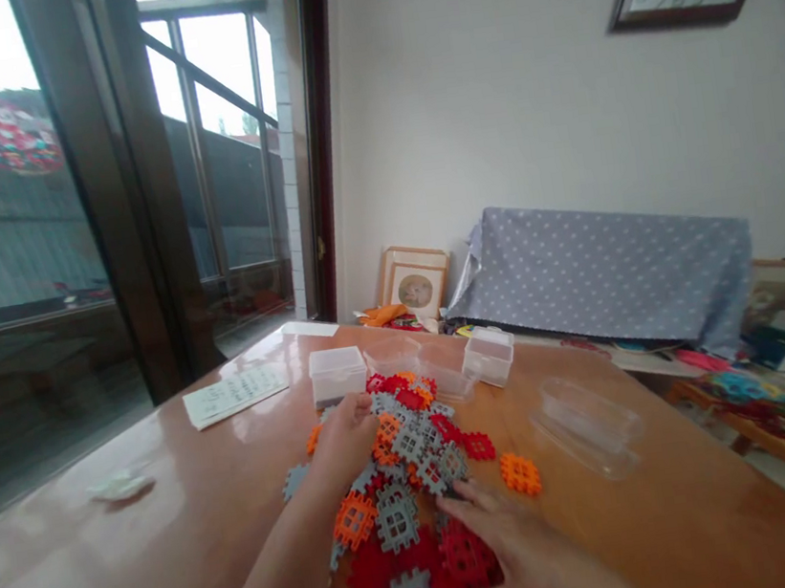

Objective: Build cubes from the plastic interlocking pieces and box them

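A pile of flat interlocking plastic tiles (414,455), red, orange and grey, lies on the glossy wooden table (176,515). My left hand (345,435) rests on the pile's left side with fingers curled over the tiles; what it grips is hidden. My right hand (521,557) lies flat at the pile's near right side, fingers stretched out toward a grey tile (451,465). A single orange tile (520,473) sits apart to the right.
Small clear plastic boxes (337,373) (488,356) stand behind the pile, with a clear lid or tray (587,423) to the right. A printed paper (236,393) and a crumpled tissue (120,485) lie at left. A window is left; a covered sofa stands behind.
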The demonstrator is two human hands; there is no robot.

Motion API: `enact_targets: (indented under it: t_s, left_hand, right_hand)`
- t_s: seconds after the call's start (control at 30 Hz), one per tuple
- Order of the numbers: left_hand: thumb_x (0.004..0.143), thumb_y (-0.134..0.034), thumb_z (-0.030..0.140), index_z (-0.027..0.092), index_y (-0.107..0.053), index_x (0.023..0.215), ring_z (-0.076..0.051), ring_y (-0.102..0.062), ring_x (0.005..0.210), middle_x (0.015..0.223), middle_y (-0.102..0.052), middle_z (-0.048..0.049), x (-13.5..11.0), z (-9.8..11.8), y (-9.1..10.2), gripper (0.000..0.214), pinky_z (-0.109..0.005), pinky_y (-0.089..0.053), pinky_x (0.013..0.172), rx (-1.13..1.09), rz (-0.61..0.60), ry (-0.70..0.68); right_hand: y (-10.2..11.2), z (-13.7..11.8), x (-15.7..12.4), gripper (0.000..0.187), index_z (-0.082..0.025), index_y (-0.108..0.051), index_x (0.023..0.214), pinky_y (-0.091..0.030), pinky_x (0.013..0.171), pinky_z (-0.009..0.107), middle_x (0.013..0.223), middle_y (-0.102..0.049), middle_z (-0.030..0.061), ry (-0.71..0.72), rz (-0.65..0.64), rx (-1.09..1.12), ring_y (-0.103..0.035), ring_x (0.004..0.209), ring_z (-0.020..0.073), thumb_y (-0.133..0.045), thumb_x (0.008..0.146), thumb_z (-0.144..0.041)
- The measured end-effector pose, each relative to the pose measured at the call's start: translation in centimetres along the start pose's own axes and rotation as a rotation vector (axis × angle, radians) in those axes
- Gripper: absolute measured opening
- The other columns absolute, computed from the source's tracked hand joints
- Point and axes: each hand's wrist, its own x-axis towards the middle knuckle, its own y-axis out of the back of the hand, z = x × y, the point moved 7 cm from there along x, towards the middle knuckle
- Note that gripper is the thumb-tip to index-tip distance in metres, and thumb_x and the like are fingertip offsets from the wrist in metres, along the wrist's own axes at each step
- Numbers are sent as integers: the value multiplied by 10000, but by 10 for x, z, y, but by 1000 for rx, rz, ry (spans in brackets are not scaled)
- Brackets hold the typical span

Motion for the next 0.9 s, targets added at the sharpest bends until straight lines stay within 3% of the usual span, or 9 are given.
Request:
enact_targets:
  t_s: [0.23, 0.37, 0.57, 0.77, 0.9]
  left_hand:
    - [744, -623, 277, 237, -666, 1046, -304, -616, 1052, 1059, -718, -99, -10, 9, -8, 307, -355, -407, 880, 365, -87, -79]
    - [773, -608, 324, 253, -649, 1113, -348, -583, 1097, 1132, -694, -119, -14, 10, -15, 350, -415, -383, 902, 598, -136, -117]
    - [776, -587, 250, 263, -613, 1172, -358, -560, 1115, 1184, -664, -122, -13, 9, -21, 397, -441, -381, 895, 717, -129, -114]
    - [759, -562, 122, 227, -552, 1274, -249, -579, 1106, 1231, -625, -102, -6, 6, -27, 526, -332, -407, 913, 489, -95, -192]
    - [745, -523, 73, 204, -611, 1165, -206, -618, 938, 1021, -672, -63, 2, -3, -21, 448, -303, -429, 828, 258, -29, -140]
  right_hand:
    - [4, -1, 22, 792, -322, -468, 1474, -303, 1189, 422, 1534, -457, 45, 58, 221, 49, -412, 1416, 289, -742, 731, -293]
    - [2, 3, 32, 744, -275, -435, 1495, -300, 1198, 408, 1526, -464, 55, 64, 313, 57, -419, 1411, 262, -674, 791, -283]
    - [3, 5, 40, 611, -235, -490, 1451, -320, 1197, 421, 1496, -496, 77, 84, 484, 57, -443, 1392, 257, -615, 856, -301]
    - [-1, 4, 44, 595, -230, -508, 1439, -350, 1177, 469, 1506, -486, 85, 166, 546, 92, -436, 1400, 275, -627, 863, -321]
    - [-2, 2, 42, 542, -244, -545, 1412, -359, 1171, 468, 1496, -502, 81, 182, 524, 97, -442, 1398, 272, -616, 882, -332]
